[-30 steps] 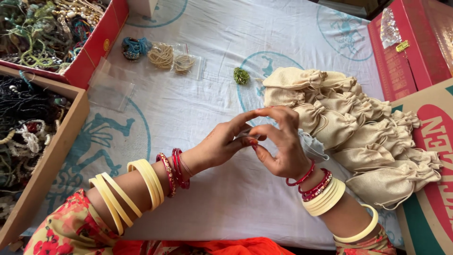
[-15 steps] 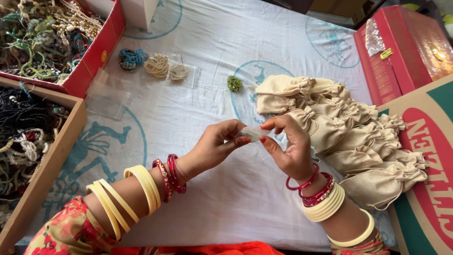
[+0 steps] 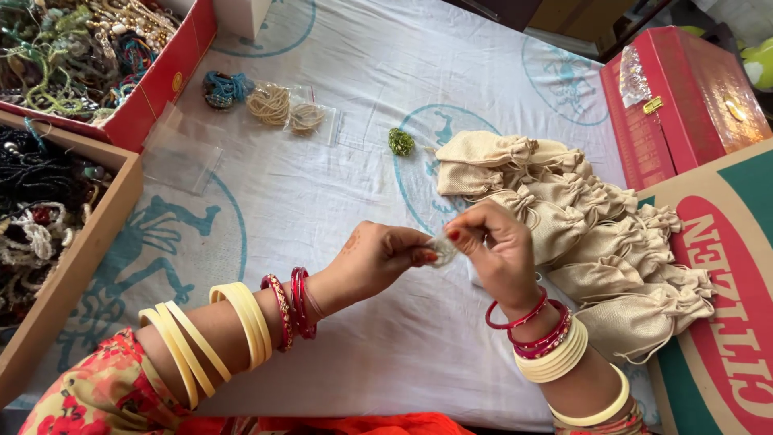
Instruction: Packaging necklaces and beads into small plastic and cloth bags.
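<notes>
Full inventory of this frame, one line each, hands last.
clear bag: one, small, see-through, pinched between both hands
pouches: a pile, beige drawstring, right of the hands
green bead bundle: one, on the cloth left of the pouches
bagged cords: three, blue and tan, top centre
empty bags: a few, clear, left
trays: two, red and brown, full of beadwork, left
red box: one, top right
carton: one, printed, right edge
cloth: white, blue prints
left hand: on the bag
right hand: on the bag
</notes>
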